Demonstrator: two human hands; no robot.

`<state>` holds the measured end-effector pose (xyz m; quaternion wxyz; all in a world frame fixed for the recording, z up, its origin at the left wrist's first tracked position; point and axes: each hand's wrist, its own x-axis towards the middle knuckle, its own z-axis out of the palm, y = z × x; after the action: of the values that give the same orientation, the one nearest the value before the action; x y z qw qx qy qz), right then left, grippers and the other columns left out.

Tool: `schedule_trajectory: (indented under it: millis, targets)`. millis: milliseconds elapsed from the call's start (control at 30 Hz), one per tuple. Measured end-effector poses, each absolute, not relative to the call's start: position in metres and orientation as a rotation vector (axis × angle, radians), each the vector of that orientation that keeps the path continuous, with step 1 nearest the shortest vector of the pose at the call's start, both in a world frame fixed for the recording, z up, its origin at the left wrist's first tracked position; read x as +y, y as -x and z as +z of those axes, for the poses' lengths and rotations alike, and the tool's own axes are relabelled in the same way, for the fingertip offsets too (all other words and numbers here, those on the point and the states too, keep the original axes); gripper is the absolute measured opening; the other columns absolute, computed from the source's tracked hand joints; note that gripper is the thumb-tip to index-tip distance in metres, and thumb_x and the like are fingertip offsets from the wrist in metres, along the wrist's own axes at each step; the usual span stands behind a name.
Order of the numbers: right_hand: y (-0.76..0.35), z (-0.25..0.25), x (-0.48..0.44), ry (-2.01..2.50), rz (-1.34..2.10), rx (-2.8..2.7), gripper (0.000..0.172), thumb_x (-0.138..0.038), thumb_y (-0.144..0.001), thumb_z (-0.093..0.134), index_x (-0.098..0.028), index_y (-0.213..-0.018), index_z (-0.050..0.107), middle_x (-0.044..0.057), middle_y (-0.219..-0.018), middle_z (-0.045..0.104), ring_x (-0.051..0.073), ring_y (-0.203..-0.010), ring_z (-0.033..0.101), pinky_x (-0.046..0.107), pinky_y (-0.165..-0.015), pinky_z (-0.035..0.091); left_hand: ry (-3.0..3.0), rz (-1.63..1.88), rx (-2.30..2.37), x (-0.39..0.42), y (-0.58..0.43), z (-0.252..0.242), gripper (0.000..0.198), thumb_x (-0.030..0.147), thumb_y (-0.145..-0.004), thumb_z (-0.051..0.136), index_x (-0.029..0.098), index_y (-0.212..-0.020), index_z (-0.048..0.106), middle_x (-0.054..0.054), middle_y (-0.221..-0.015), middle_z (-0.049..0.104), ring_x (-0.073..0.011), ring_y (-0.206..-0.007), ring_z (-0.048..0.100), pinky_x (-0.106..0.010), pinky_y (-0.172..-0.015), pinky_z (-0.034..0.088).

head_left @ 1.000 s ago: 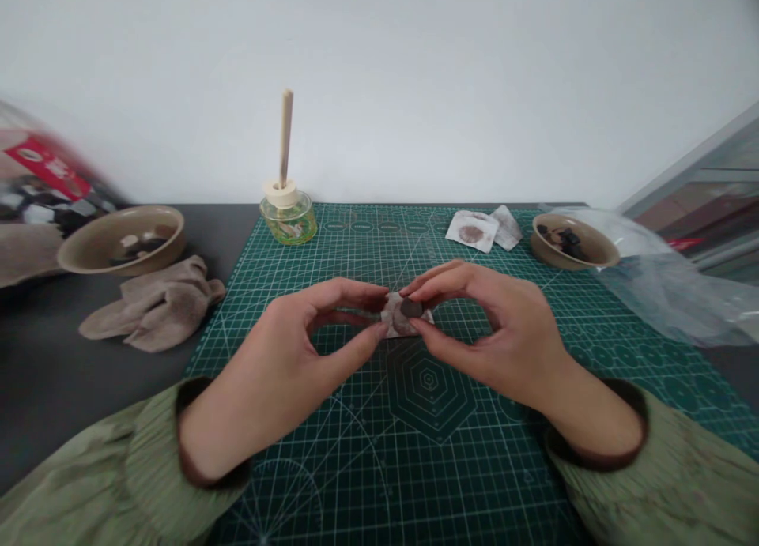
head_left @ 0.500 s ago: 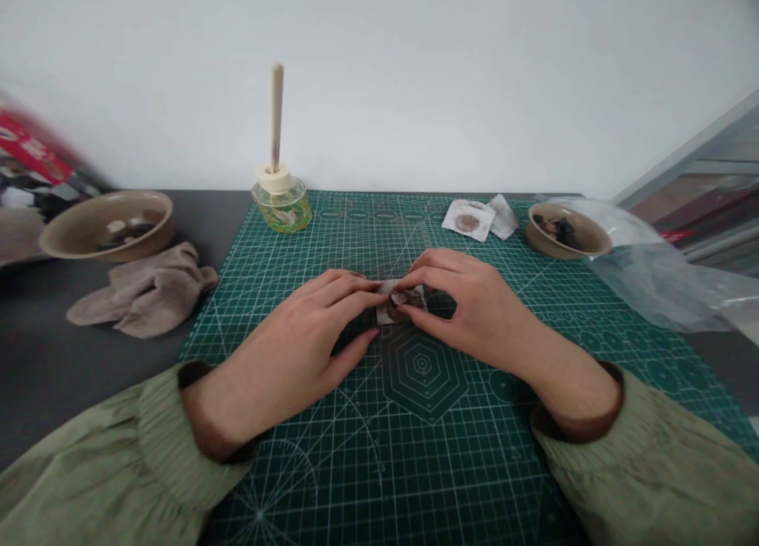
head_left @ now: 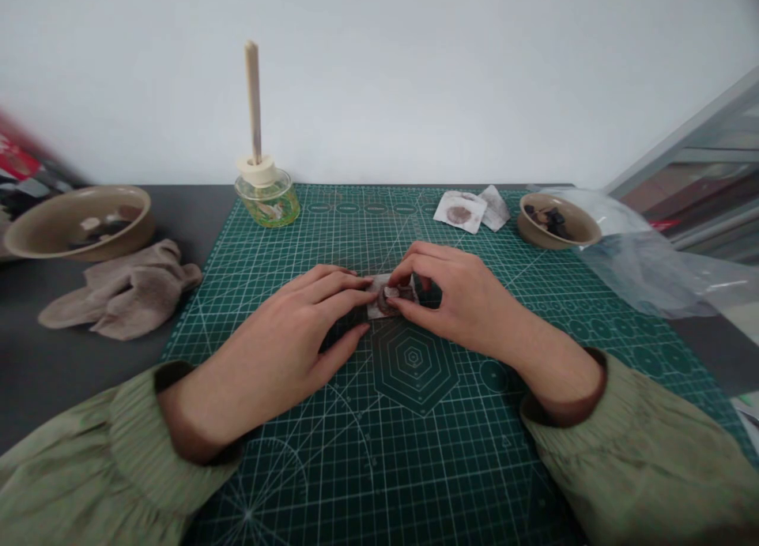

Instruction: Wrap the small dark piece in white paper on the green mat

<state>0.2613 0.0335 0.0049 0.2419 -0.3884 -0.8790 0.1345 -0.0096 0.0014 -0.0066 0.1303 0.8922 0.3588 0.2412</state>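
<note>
The right hand [head_left: 459, 293] pinches a small piece [head_left: 390, 291] at the pad [head_left: 375, 309]; the left hand [head_left: 293, 329], its grip loose, touches this pad. Near the tabletop's [head_left: 190, 214] far edge stands a bottle [head_left: 269, 205].

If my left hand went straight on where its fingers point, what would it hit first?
Across the stained white square, your left hand would probably first meet the small piece pinched by your right hand, or that hand itself; depth is hard to judge.

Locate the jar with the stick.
Head view, left of centre: the jar stands at the far left corner of the green mat, beyond the left hand, right of the left-side bowl.
</note>
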Motion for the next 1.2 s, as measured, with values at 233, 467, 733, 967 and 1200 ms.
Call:
schedule_trajectory:
  millis: [233, 467, 733, 967, 1200]
  targets:
    - [-0.254, 0.016, 0.025, 1.013, 0.952, -1.964, 0.019, -0.032, -0.094, 0.094, -0.019, -0.103, 0.083, 0.003, -0.088, 0.084, 0.017, -0.074, 0.076, 0.029, -0.070, 0.062, -2.438, 0.885, 1.092, -0.005, 0.005, 0.009, 0.032, 0.026, -0.111, 0.074, 0.020, -0.142, 0.073, -0.011, -0.135, 0.084, -0.0288, -0.122, 0.082, -0.044, -0.107, 0.068]
    - [-0.251, 0.015, 0.023, 0.802, 1.431, -1.730, 0.027, -0.024, -0.089, 0.098, -0.019, -0.110, 0.081, 0.008, -0.106, 0.092, 0.021, -0.090, 0.089, 0.033, -0.084, 0.074, -2.225, 1.135, 1.058, -0.010, 0.000, 0.023, 0.015, 0.023, -0.104, 0.086, 0.028, -0.117, 0.081, -0.001, -0.110, 0.088, -0.0209, -0.098, 0.083, -0.034, -0.091, 0.066]
    - [-0.253, 0.016, 0.022, 0.753, 1.529, -1.680, 0.030, -0.025, -0.090, 0.102, -0.020, -0.110, 0.080, 0.007, -0.104, 0.092, 0.021, -0.093, 0.091, 0.027, -0.081, 0.072, -2.114, 1.196, 1.033, -0.015, 0.001, 0.027, 0.016, 0.021, -0.100, 0.092, 0.029, -0.111, 0.083, 0.003, -0.107, 0.089, -0.0182, -0.097, 0.084, -0.033, -0.090, 0.065]
    - [-0.252, 0.016, 0.021, 0.737, 1.642, -1.582, 0.037, -0.020, -0.088, 0.105, -0.020, -0.110, 0.076, 0.007, -0.105, 0.094, 0.022, -0.096, 0.093, 0.025, -0.081, 0.071, -2.058, 1.212, 0.997, -0.015, -0.001, 0.028, 0.021, 0.019, -0.099, 0.092, 0.031, -0.116, 0.088, 0.002, -0.108, 0.090, -0.0188, -0.097, 0.083, -0.035, -0.089, 0.067]
    - [-0.252, 0.018, 0.021, 0.709, 1.633, -1.554, 0.041, -0.013, -0.082, 0.107, -0.020, -0.107, 0.075, 0.004, -0.100, 0.093, 0.020, -0.095, 0.092, 0.023, -0.081, 0.070, -2.052, 1.237, 0.970, -0.014, 0.001, 0.026, 0.028, 0.016, -0.098, 0.090, 0.033, -0.120, 0.090, 0.000, -0.110, 0.089, -0.0195, -0.098, 0.083, -0.035, -0.089, 0.070]
